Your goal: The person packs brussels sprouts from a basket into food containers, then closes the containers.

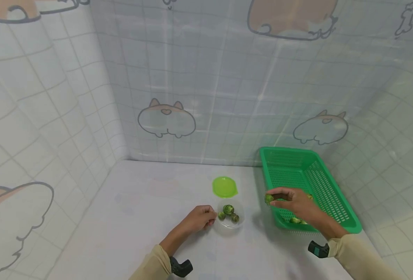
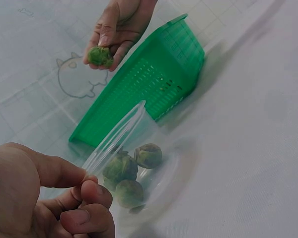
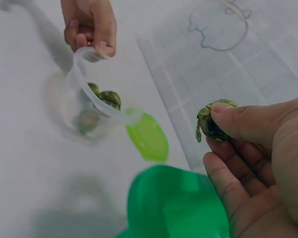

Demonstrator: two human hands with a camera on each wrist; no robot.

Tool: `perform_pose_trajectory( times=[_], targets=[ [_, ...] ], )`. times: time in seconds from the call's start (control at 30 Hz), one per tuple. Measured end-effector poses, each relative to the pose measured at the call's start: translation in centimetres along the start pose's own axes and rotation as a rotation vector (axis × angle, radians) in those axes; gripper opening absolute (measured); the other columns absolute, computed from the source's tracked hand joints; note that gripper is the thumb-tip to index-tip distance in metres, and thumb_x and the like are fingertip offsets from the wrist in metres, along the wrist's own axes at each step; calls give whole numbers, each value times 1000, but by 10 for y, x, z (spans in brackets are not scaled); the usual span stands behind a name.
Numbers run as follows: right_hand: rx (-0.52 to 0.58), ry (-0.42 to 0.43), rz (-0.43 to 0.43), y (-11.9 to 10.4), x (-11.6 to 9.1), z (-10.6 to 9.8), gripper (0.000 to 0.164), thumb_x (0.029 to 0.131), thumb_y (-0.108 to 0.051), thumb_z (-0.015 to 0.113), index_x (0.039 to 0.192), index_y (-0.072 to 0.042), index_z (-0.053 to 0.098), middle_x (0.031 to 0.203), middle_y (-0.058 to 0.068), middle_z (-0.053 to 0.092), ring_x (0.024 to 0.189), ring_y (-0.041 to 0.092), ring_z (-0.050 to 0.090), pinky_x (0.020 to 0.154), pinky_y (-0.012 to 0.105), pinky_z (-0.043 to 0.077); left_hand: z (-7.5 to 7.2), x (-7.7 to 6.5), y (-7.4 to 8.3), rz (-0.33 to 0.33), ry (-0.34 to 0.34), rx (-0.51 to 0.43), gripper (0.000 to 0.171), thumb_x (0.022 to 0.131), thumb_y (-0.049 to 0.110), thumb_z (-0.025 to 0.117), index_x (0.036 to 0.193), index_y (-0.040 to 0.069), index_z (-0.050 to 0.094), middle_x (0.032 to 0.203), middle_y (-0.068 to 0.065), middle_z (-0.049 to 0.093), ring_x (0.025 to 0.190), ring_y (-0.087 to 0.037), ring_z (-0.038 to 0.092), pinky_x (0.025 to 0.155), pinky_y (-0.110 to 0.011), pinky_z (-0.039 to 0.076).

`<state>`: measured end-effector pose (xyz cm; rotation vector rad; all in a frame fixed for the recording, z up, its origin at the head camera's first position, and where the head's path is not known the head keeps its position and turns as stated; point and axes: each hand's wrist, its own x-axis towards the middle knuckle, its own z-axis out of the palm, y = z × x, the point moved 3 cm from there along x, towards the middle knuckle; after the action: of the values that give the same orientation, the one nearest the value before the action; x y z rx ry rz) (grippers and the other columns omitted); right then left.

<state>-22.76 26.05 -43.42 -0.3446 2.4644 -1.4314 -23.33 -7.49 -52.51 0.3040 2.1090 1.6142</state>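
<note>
Right now your right hand (image 1: 295, 201) pinches one sprout (image 1: 268, 199) near the green basket's (image 1: 290, 175) left rim, while your left hand's (image 1: 198, 218) fingers pinch the clear tub's (image 1: 226, 224) rim on the counter (image 1: 150, 202), three sprouts (image 1: 229, 210) inside, lime lid (image 1: 225, 187) lying beyond.

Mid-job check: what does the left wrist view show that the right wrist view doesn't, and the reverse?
Only the left wrist view: the perforated side wall of the green basket; the right wrist view catches just a smooth, blurred part of it.

Only the right wrist view: the lime-green lid, lying on the table.

Both: the left hand pinching the rim of the clear cup, Brussels sprouts inside it, and the right hand holding another sprout.
</note>
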Motion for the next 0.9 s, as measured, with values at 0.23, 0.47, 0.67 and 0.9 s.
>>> perform_pose_trajectory(
  times=[0.23,0.47,0.67,0.9],
  targets=[
    [50,-46,-42,-8,10,24,39,92,-25,74,127,-12,67,129,11,65,114,17,64,88,31,55,2,0,0,0,6,8,22,99,20,59,84,3,61,68,1,54,56,-11,43,54,-26,37],
    [76,-108,-27,-15,21,51,36,91,-25,76,125,-13,69,124,8,68,117,27,63,88,30,55,2,-1,1,2,14,23,22,99,20,58,83,4,61,68,1,54,56,-11,43,53,-25,37],
    [66,-127,-24,-16,28,66,32,90,-23,77,121,-17,71,124,5,68,116,24,63,87,30,55,3,-1,0,-1,14,13,22,99,20,58,83,4,60,68,0,54,56,-11,42,53,-25,36],
    [66,-151,-78,-20,33,77,29,91,-15,75,120,-13,71,125,11,68,116,26,64,85,28,55,3,-2,0,21,18,18,23,99,20,58,84,3,60,68,-1,54,56,-12,42,54,-26,37]
  ],
)
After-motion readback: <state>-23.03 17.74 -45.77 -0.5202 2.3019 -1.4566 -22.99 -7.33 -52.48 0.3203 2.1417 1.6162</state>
